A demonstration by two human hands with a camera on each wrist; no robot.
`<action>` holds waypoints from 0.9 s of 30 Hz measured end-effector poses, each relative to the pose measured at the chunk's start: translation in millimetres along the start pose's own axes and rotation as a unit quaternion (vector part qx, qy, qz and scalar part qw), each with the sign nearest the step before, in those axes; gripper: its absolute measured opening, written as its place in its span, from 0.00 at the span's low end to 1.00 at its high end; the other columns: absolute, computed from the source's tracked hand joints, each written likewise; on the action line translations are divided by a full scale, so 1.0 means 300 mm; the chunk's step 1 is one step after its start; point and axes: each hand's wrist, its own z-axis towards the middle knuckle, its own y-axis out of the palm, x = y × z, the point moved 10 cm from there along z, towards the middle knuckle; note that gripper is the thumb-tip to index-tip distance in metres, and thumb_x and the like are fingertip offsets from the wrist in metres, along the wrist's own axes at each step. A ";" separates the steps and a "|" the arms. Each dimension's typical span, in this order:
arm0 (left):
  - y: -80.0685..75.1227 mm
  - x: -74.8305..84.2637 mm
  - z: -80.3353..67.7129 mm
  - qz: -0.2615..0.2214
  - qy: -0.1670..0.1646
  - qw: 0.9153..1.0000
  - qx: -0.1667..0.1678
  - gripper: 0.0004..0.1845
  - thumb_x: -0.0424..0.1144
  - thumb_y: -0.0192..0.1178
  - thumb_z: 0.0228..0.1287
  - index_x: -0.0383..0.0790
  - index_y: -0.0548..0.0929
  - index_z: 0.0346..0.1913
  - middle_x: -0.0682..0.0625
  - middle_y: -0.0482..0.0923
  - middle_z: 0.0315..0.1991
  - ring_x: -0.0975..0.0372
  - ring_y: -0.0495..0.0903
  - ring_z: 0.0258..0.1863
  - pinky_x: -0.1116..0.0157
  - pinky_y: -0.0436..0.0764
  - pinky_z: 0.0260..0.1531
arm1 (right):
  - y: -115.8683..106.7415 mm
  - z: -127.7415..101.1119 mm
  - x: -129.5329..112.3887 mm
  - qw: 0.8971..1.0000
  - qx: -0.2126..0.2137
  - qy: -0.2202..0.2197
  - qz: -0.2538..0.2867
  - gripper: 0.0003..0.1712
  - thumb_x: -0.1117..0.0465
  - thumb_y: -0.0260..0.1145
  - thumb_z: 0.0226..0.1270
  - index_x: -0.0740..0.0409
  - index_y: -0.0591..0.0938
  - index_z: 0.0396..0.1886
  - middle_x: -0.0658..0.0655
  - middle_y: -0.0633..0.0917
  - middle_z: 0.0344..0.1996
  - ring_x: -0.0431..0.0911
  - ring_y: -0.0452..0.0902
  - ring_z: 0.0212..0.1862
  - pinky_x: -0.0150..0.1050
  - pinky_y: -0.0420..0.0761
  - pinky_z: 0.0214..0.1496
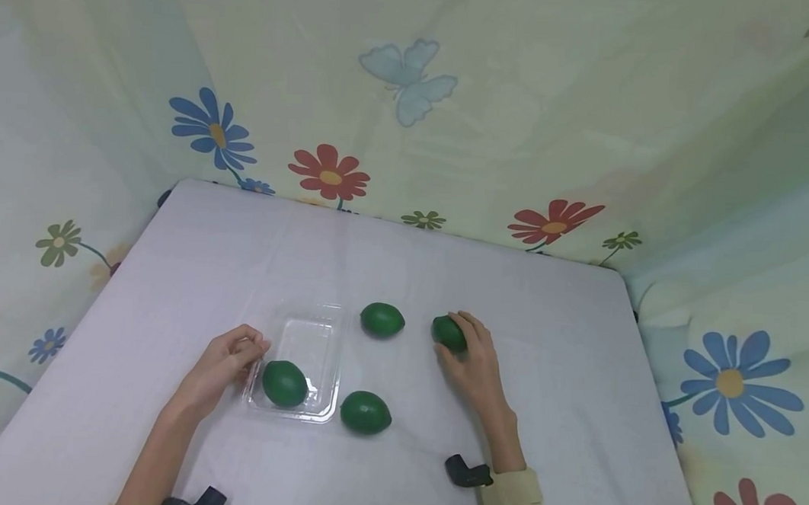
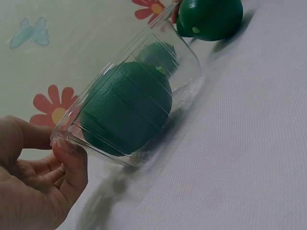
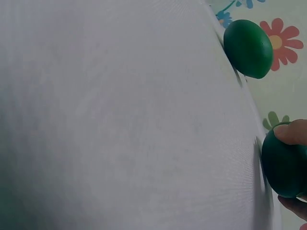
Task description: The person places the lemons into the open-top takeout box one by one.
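A clear plastic container (image 1: 304, 342) lies on the white table, with one green lime (image 1: 285, 384) in its near left corner. At the container's left rim, my left hand (image 1: 223, 361) pinches the edge between thumb and fingers, as the left wrist view shows closely. To the right, my right hand (image 1: 474, 359) grips another lime (image 1: 447, 333), thumb on one side and fingers on the other. In the right wrist view, that lime (image 3: 283, 165) sits low over the table surface. Two more limes rest right of the container, one farther back (image 1: 383, 320) and one nearer (image 1: 365, 413).
The white-covered table (image 1: 561, 413) ends at a back edge against a curtain (image 1: 489, 81) printed with flowers and a butterfly. Curtain also hangs along both sides. A dark wrist camera mount (image 1: 467, 472) sits beside the right sleeve (image 1: 515, 502).
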 end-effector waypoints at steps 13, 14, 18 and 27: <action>0.000 0.000 -0.005 -0.004 0.003 1.000 -0.002 0.16 0.43 0.60 0.75 0.31 0.73 0.49 0.55 0.70 0.24 0.63 0.72 0.29 0.66 0.77 0.31 | 0.003 -0.010 0.015 1.000 0.009 0.011 0.003 0.35 0.68 0.81 0.55 0.62 0.79 0.63 0.67 0.79 0.59 0.64 0.77 0.61 0.63 0.80 0.60; 0.000 0.000 -0.007 -0.005 0.004 1.000 -0.004 0.17 0.43 0.60 0.75 0.31 0.72 0.49 0.55 0.70 0.24 0.63 0.72 0.28 0.66 0.77 0.30 | 0.004 -0.012 0.016 1.000 0.010 0.012 0.004 0.35 0.68 0.81 0.54 0.62 0.79 0.63 0.67 0.79 0.59 0.64 0.77 0.61 0.63 0.80 0.60; -0.002 0.001 -0.011 -0.004 0.009 1.000 -0.007 0.16 0.42 0.60 0.75 0.30 0.72 0.49 0.55 0.69 0.23 0.63 0.72 0.27 0.66 0.76 0.29 | 0.003 -0.019 0.014 1.000 0.011 0.015 0.010 0.35 0.68 0.81 0.55 0.62 0.79 0.63 0.68 0.80 0.59 0.65 0.77 0.61 0.63 0.80 0.59; -0.003 0.003 -0.002 -0.008 0.010 1.000 -0.004 0.16 0.42 0.60 0.75 0.30 0.73 0.49 0.55 0.71 0.24 0.63 0.73 0.29 0.65 0.78 0.31 | -0.005 -0.004 0.015 1.000 0.012 0.012 0.004 0.34 0.68 0.80 0.56 0.61 0.79 0.63 0.67 0.79 0.59 0.64 0.77 0.62 0.62 0.80 0.60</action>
